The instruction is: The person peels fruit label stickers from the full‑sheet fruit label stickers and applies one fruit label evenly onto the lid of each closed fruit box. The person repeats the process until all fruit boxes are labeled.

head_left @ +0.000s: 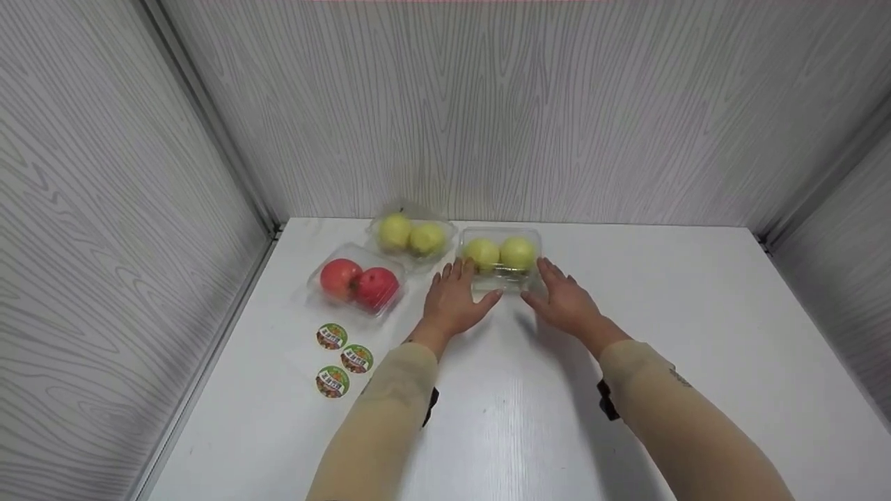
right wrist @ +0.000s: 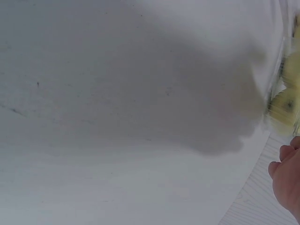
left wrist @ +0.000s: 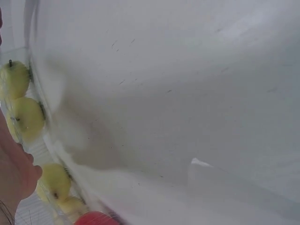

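Note:
Both hands lie at the front corners of a clear plastic clamshell box near the back wall. Inside it sit two yellow-green fruits, side by side. My left hand is at the box's left side, fingers straight and thumb spread toward the middle. At the right side is my right hand, also with straight fingers and its thumb pointing inward. The fingertips look close to or against the box; firm contact cannot be told. In the right wrist view, the fingers show beside the fruit box.
Left of the hands stand a second clear box with yellow-green fruits and another with two red fruits. Three round printed stickers lie on the white table nearer the front left. Grained panels enclose the back and sides.

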Demonstrator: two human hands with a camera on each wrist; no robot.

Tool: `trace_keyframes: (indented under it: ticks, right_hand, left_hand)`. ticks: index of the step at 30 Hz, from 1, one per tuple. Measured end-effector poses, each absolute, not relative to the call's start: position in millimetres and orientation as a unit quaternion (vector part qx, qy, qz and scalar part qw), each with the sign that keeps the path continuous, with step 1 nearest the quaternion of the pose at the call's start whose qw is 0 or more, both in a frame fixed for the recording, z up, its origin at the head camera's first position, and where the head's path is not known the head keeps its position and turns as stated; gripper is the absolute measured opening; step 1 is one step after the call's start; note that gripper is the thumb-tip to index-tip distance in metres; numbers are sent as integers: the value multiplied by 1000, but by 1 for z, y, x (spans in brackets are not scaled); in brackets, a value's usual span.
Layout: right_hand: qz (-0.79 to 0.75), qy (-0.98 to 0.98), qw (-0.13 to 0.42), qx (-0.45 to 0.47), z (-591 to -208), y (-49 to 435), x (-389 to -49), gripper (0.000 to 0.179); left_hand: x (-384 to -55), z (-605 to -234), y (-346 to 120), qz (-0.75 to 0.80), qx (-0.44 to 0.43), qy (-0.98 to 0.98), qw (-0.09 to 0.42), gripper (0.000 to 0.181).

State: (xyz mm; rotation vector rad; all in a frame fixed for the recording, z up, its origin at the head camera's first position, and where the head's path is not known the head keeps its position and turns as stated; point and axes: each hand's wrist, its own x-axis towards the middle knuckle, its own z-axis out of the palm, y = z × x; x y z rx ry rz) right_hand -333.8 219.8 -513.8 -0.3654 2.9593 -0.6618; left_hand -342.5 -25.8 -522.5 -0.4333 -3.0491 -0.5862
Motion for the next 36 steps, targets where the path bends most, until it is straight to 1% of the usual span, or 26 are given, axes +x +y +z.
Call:
trace_keyframes:
  ticks: [7,17,25,30,36]
  right_hand:
    - [-207,969,48,-126,-517,223,-321,86]
    - [-207,967,40,-144,-519,230,-307,80]
    - [-212,966,45,-141,-520,234,-300,78]
    - [-222,964,37,-143,-523,237,-292,76]
    - [-228,962,29,-144,-521,236,-285,75]
  left_hand:
    - [-329,-526,-27,-171,-142,-975,-3,99]
    - [-316,-525,-28,-159,-150,-976,0,84]
    - [-307,-525,-26,-151,-159,-976,4,84]
    - [-300,-523,-25,-155,-167,-974,-1,85]
    - [-294,-521,-26,-156,-167,-973,6,84]
